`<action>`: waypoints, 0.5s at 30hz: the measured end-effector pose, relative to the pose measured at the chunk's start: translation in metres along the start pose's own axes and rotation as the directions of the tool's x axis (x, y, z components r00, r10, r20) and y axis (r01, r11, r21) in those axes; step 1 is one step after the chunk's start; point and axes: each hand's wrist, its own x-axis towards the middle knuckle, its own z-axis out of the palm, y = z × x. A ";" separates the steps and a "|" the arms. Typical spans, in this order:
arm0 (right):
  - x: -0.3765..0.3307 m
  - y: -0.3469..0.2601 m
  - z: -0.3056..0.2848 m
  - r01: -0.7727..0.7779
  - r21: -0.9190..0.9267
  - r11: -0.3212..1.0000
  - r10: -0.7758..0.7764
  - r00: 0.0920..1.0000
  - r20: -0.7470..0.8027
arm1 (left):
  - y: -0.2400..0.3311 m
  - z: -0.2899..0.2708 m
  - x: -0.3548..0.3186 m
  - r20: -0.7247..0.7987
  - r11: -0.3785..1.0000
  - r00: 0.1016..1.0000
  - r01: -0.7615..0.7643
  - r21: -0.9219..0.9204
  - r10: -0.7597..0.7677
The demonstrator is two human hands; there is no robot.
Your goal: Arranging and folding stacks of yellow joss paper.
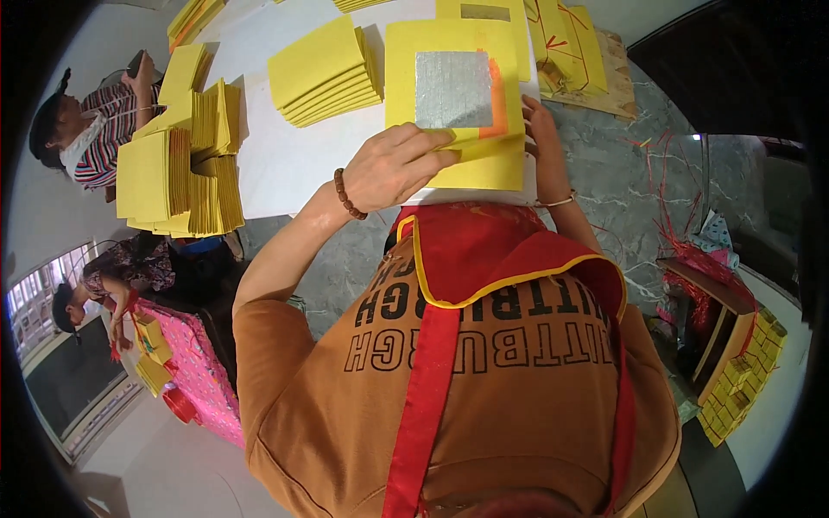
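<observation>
In the head view, rows of bold dark capitals, some solid, some outlined, cross my brown shirt (518, 414) and appear upside down; my red apron (518, 246) partly covers them. The yellow paper sheet (488, 166) lies before me at the near edge of the white table (268, 173), its long axis running away from my body. Its silver square (453, 89) has orange along the right side. My left hand (397, 167) rests on the sheet, fingers bent and close together; my right hand (544, 138) is at its right edge. I cannot tell whether either pinches the paper.
</observation>
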 end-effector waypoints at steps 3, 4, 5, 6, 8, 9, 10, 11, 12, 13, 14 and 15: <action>-0.007 -0.005 -0.002 0.036 0.009 0.999 -0.036 0.999 0.030 | 0.004 -0.008 0.002 0.015 0.999 1.000 -0.008 0.053 0.007; -0.008 -0.004 -0.003 0.108 0.005 0.994 -0.108 0.991 0.076 | 0.005 -0.010 0.004 0.074 0.994 0.996 -0.053 0.095 0.046; -0.008 -0.004 -0.003 0.110 0.006 0.994 -0.110 0.991 0.075 | 0.004 -0.008 0.003 0.074 0.994 0.996 -0.055 0.096 0.048; -0.008 -0.005 -0.003 0.092 -0.029 0.995 -0.089 0.992 0.093 | 0.004 -0.004 0.001 0.113 0.991 0.992 -0.065 0.114 0.052; -0.007 -0.005 -0.003 0.077 -0.063 0.995 -0.069 0.991 0.112 | 0.005 -0.001 -0.001 0.150 0.988 0.987 -0.075 0.135 0.054; -0.006 -0.004 -0.003 0.054 -0.049 0.997 -0.049 0.993 0.108 | 0.008 -0.002 -0.001 0.153 0.993 0.987 -0.056 0.108 0.039; -0.005 -0.003 -0.003 0.031 -0.034 0.999 -0.028 0.994 0.104 | 0.009 -0.003 -0.001 0.157 0.996 0.987 -0.037 0.080 0.024; -0.004 0.000 -0.004 0.033 -0.033 0.999 -0.030 0.994 0.104 | 0.007 -0.003 -0.001 0.157 0.996 0.987 -0.038 0.082 0.025; -0.003 0.004 -0.004 0.039 -0.021 0.999 -0.037 0.994 0.106 | 0.006 -0.002 -0.002 0.169 0.996 0.985 -0.044 0.076 0.031; -0.001 0.007 -0.005 0.045 -0.009 0.999 -0.044 0.993 0.109 | 0.005 -0.002 -0.003 0.181 0.996 0.983 -0.050 0.070 0.037; 0.001 0.007 -0.006 0.043 -0.008 0.999 -0.042 0.993 0.110 | 0.004 -0.003 -0.002 0.181 0.996 0.983 -0.049 0.070 0.035; 0.000 0.008 -0.006 -0.038 -0.074 0.997 0.044 0.996 0.071 | 0.003 -0.003 -0.002 0.175 0.997 0.984 -0.050 0.050 0.040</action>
